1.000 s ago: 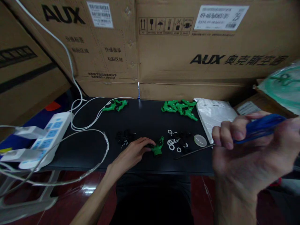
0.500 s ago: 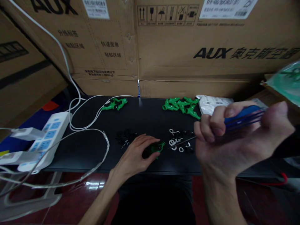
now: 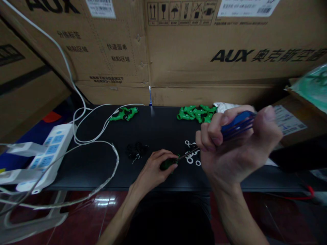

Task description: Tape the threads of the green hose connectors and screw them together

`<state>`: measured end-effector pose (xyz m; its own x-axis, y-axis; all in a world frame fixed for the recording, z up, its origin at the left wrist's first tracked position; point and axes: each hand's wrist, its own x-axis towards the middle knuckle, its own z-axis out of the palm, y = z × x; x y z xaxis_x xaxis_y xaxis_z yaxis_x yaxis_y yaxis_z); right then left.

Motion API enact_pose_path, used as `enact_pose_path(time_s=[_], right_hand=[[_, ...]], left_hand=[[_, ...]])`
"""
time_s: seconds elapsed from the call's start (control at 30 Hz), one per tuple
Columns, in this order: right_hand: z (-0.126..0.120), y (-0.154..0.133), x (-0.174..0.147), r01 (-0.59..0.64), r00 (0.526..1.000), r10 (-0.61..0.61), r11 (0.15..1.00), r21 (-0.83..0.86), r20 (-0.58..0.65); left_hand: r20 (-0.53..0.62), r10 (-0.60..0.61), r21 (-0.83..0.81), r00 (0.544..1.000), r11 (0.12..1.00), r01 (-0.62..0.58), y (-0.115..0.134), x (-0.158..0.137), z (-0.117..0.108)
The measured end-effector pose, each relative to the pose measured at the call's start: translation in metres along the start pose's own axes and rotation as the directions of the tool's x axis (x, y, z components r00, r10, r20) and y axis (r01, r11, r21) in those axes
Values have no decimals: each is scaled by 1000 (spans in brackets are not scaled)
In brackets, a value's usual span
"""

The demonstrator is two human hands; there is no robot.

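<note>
My left hand [image 3: 155,166] is closed around a green plastic pipe fitting [image 3: 168,164] low over the black table, its fingers covering much of it. In my right hand [image 3: 235,146] is a screwdriver with a blue handle [image 3: 237,124], gripped in curled fingers. Its thin metal shaft [image 3: 187,154] slants down to the left, and the tip meets the fitting near my left fingertips; whether it sits inside an opening I cannot tell. White rings [image 3: 190,158] lie under the shaft, partly hidden by my right hand. Small black parts [image 3: 136,150] are heaped left of my left hand.
Several green fittings [image 3: 195,113] lie at the back right, and more green fittings [image 3: 124,114] at the back left beside white cables [image 3: 95,139]. A white power strip [image 3: 48,153] is at the left. Large cardboard boxes [image 3: 178,51] stand behind the black table [image 3: 158,132].
My right hand has moved left with the screwdriver, bringing its tip from above the white rings to the green fitting. My left hand still holds the fitting, slightly lower.
</note>
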<state>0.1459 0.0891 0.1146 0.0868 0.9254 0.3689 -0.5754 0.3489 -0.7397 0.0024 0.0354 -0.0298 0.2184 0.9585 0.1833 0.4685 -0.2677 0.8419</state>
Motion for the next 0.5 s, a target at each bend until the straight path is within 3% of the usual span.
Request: enact_pose_path(time_s=[0.37, 0.43, 0.5], right_hand=[[-1, 7, -3, 40, 998, -39, 999, -25, 44], [1, 7, -8, 79, 996, -75, 993, -83, 52], [4, 7, -15, 35, 999, -28, 983, -178, 39]], left_hand=[[0, 8, 20, 1000, 1000, -8, -3, 0, 1], [-8, 12, 22, 1000, 1000, -12, -4, 0, 2], [-13, 19, 30, 1000, 999, -19, -4, -1, 2]])
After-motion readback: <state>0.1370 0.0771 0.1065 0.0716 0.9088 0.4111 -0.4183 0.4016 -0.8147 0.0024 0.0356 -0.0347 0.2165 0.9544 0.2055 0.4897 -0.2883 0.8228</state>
